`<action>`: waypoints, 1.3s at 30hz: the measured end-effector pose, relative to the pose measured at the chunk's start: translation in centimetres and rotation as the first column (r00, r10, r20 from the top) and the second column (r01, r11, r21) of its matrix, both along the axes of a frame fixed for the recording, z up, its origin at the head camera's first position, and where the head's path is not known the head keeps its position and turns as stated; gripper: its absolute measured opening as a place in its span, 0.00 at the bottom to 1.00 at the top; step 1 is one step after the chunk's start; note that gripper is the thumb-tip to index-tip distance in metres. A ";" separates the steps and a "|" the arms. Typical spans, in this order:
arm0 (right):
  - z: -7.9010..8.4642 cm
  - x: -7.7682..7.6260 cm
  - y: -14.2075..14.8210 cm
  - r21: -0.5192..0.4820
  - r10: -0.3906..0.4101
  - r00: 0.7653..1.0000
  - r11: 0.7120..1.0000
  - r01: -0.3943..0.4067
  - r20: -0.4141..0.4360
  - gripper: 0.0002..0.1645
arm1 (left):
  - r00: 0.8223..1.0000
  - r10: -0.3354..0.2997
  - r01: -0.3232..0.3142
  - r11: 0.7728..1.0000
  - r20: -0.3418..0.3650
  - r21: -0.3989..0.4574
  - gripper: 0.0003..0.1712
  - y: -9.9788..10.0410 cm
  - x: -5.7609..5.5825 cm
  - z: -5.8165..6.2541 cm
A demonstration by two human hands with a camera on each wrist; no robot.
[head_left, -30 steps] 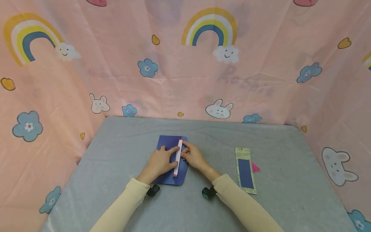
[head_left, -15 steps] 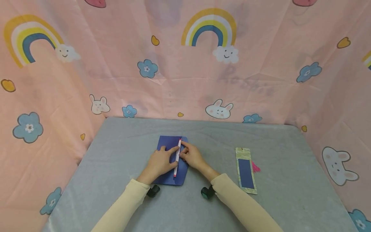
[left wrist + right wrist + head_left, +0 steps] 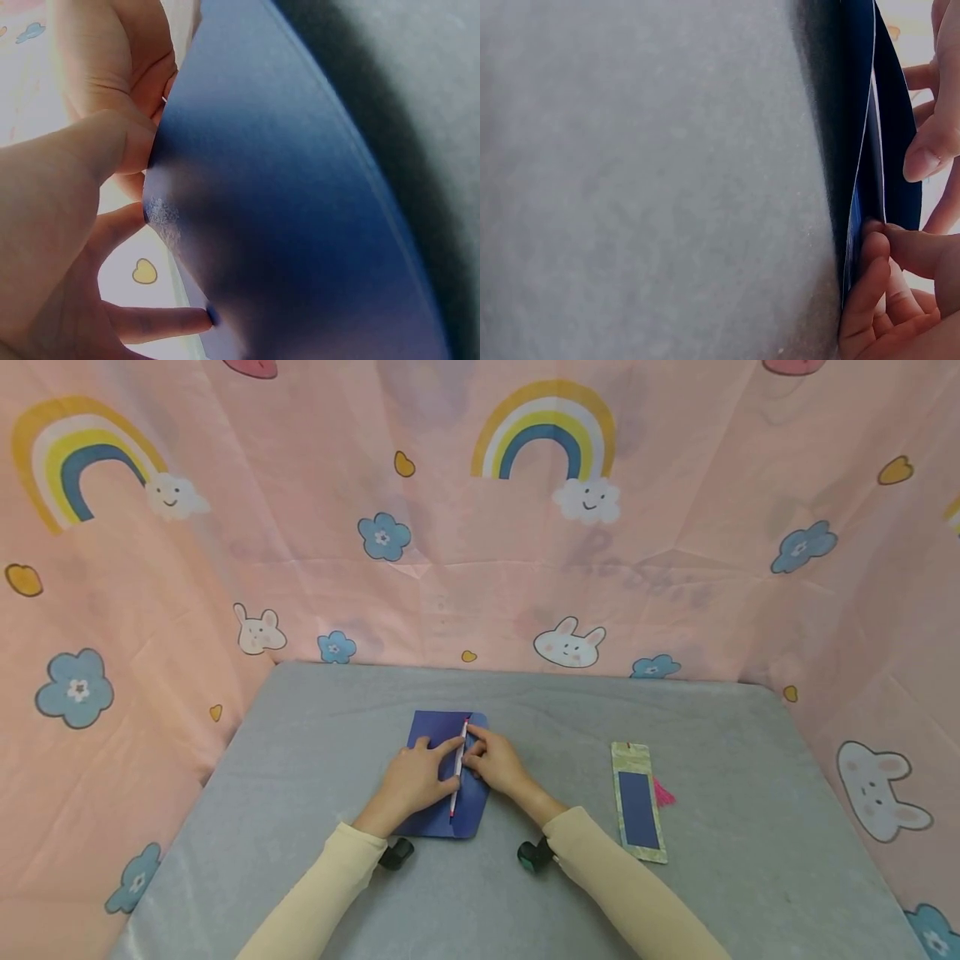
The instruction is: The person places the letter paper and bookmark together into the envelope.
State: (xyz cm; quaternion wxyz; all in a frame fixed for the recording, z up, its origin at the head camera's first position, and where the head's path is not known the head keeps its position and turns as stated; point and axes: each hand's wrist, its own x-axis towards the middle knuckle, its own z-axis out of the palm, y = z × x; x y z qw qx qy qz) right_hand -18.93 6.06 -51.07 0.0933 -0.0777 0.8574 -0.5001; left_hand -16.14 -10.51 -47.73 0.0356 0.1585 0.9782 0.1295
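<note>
A blue paper envelope [image 3: 433, 727] lies on the grey table, its flap out to the right. A thin white card edge with red ends [image 3: 458, 763] shows at its opening. My left hand [image 3: 411, 779] rests spread on the envelope, thumb and index finger along the opening. From the right, my right hand [image 3: 498, 768] holds the card's edge. In the right wrist view, the right hand [image 3: 900, 292] pinches the white card [image 3: 878, 150] between two blue layers. The left wrist view shows the left hand's fingers [image 3: 161, 321] against the envelope's edge [image 3: 300, 180]. Most of the card is hidden inside.
To the right lies a slim pale green panel [image 3: 656, 852] with a dark blue rectangle and a pink tassel [image 3: 663, 792] beside it. Grey cloth covers the table [image 3: 750, 793]. A pink printed curtain [image 3: 465, 585] hangs behind and on both sides.
The card has slid left into the envelope, so its white strip looks narrower. My right hand has shifted slightly left with it; the left hand keeps its place.
</note>
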 end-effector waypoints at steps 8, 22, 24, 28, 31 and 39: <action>-0.2 -0.1 0.0 -0.007 -0.006 1.000 1.000 0.006 -0.007 0.36 | 1.000 0.001 -0.001 1.000 0.002 0.002 0.36 -0.1 -0.1 -0.2; 0.1 0.2 0.1 -0.032 0.013 0.996 0.999 -0.016 -0.086 0.33 | 1.000 -0.009 0.009 1.000 -0.008 0.006 0.36 -0.1 -0.2 -0.3; 0.1 0.2 0.0 -0.028 0.010 0.995 1.000 -0.013 -0.095 0.33 | 1.000 -0.012 0.012 1.000 -0.011 0.008 0.36 -0.2 -0.1 -0.3; 0.0 0.1 -0.1 -0.012 -0.008 0.997 1.000 0.007 -0.077 0.33 | 1.000 -0.014 0.014 1.000 -0.015 0.007 0.36 -0.2 -0.1 -0.3; -0.1 0.0 -0.2 0.011 -0.020 0.998 1.000 0.021 -0.064 0.34 | 1.000 -0.016 0.016 1.000 -0.016 0.008 0.36 -0.2 -0.2 -0.4; -0.3 0.0 -0.3 0.023 -0.034 0.998 0.999 0.035 -0.053 0.34 | 1.000 -0.017 0.017 1.000 -0.020 0.013 0.36 -0.1 -0.1 -0.3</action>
